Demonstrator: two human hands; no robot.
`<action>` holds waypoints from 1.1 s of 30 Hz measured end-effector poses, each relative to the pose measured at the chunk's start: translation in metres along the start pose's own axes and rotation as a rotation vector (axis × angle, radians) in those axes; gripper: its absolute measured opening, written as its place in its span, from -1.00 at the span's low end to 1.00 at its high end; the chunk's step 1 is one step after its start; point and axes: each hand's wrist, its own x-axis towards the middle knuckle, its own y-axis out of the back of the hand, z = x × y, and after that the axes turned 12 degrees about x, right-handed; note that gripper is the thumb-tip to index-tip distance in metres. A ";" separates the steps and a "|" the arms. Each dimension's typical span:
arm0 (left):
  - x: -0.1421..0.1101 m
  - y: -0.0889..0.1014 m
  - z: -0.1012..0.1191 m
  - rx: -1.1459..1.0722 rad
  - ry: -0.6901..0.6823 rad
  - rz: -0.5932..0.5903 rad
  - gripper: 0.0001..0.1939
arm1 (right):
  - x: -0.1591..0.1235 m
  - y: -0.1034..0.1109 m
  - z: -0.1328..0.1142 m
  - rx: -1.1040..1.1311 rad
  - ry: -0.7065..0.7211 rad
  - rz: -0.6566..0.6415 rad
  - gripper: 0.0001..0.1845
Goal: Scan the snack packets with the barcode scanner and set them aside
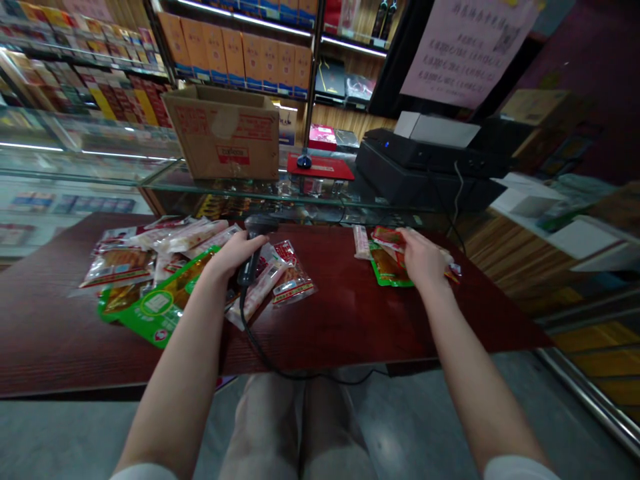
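- The left hand (233,259) is closed around the grip of a black handheld barcode scanner (257,230), with the fingers wrapped over the front of the handle.
- The scanner head stands above the pile, toward the far edge of the table. Its window cannot be seen, so the direction it faces cannot be told.
- A black coiled-free scanner cable (265,357) runs from the butt of the handle, over the near edge of the table and down past the person's knees. It lies slack, with no visible strain at the handle.
- Under and beside the left hand lies a loose pile of sealed plastic food packets (117,267), overlapping on the left half of the table. A green-labelled packet (150,313) sits at the near side of the pile, and a red-and-white packet (293,280) at its right side, just beside the left hand.
- The right hand (424,260) rests on a small stack of packets (390,267) right of the table's middle. Its fingers (403,237) lie across the top packet. Whether they grip it cannot be told.
- A pale strip packet (361,241) lies just left of that hand.
- The dark red wooden table (350,317) shows bare surface between the two groups.
- Beyond the far edge stand a glass display counter (165,175), a cardboard carton (223,133) and a black till printer (430,160).
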 end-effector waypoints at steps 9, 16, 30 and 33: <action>0.007 -0.013 -0.006 -0.075 0.073 -0.106 -0.74 | 0.010 0.013 0.031 -0.002 -0.150 -0.035 -0.55; 0.013 -0.029 -0.006 -0.182 0.080 -0.143 -0.74 | -0.012 -0.012 0.068 0.212 -0.279 -0.094 -0.51; 0.004 -0.036 0.009 -0.656 -0.057 -0.141 -0.76 | -0.046 -0.067 -0.122 0.633 -0.172 -0.534 -0.09; 0.002 -0.026 0.010 -0.692 -0.015 -0.182 -0.78 | -0.034 -0.086 -0.114 0.702 -0.351 -0.521 -0.08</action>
